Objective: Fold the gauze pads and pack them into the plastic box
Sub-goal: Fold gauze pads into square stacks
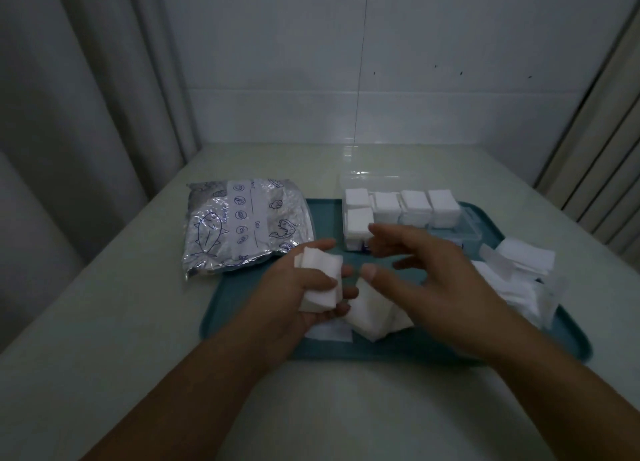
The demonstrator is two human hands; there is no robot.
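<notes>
My left hand grips a small stack of folded white gauze pads above the teal tray. My right hand hovers just to the right with fingers spread and holds nothing. Below it a loose folded gauze pad lies on the tray. The clear plastic box stands at the tray's back, with several stacks of folded pads in it.
A silver foil bag with fish drawings lies at the tray's left back corner. A heap of unfolded gauze covers the tray's right side. The pale table ends at a white wall behind and a curtain on the left.
</notes>
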